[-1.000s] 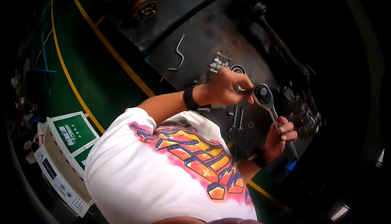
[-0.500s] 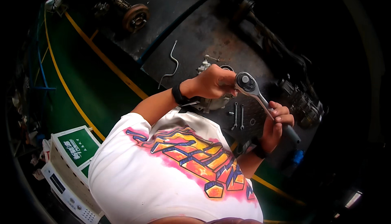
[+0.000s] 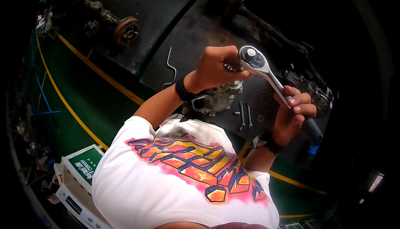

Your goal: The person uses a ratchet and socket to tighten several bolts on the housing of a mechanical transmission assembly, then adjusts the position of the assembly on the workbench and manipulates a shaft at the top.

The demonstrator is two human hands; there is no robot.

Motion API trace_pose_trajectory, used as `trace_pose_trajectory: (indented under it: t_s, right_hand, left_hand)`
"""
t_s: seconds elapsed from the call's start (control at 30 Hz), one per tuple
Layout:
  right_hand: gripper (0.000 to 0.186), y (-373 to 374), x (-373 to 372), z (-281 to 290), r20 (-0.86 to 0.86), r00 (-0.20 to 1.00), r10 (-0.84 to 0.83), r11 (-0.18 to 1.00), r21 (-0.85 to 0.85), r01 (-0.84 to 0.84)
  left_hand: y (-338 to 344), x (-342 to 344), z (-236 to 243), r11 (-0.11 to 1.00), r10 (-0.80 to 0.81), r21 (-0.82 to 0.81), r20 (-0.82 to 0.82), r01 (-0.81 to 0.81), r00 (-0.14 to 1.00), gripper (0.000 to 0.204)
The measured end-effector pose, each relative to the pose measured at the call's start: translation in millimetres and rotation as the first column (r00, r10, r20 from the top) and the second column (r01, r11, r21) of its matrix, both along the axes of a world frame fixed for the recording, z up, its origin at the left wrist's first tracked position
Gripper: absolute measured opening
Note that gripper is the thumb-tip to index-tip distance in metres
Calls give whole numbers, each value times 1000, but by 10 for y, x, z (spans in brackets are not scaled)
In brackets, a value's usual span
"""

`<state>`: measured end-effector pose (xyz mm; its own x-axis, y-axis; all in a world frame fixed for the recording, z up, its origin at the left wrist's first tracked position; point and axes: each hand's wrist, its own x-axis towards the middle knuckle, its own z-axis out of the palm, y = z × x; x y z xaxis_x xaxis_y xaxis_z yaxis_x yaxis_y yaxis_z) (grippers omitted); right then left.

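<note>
Right hand [image 3: 291, 118] wraps the ratchet wrench [image 3: 273, 83] low on its dark handle; left hand [image 3: 221, 68] pinches beside its chrome head. Steel, stiff, likely hefty and slick, so the handle end suits.

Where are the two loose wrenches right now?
In the head view, the two loose wrenches lie side by side on the dark mat, between the metal housing and the right hand.

Right hand [image 3: 291, 118] gripping ratchet wrench [image 3: 273, 81] handle, left hand [image 3: 218, 68] at its head, grey engine part [image 3: 216, 97] at 6 o'clock below
</note>
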<state>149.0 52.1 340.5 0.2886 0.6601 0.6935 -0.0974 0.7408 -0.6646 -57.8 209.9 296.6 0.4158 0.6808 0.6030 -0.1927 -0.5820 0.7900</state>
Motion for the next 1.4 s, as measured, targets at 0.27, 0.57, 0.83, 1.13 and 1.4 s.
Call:
trace_pose_trajectory:
  t_s: [0.27, 0.57, 0.83, 1.13, 1.4]
  right_hand:
    - [43, -896, 412, 47, -87, 988, 130, 979, 171, -114]
    - [43, -1552, 747, -333, -195, 978, -69, 990, 104, 91]
    - [18, -1873, 758, -2231, -259, 744, -616, 729, -544, 415]
    - [26, -2295, 188, -2596, -272, 626, -730, 539, -793, 284]
    - [30, -2714, -427, -2670, -376, 369, -850, 507, -772, 383]
  left_hand:
    - [26, 119, -452, 872, -109, 431, -295, 234, 949, 29]
    - [-82, -44, -1164, 690, 270, 633, -675, 351, 687, 22]
    - [-868, 237, -2022, 426, 9, 605, -746, 672, 666, 18]
    - [-1257, 1859, -4152, 843, -500, -515, -857, -153, 124, 78]
    - [-1402, 1573, -4580, 795, -425, -521, -844, -310, 328, 61]
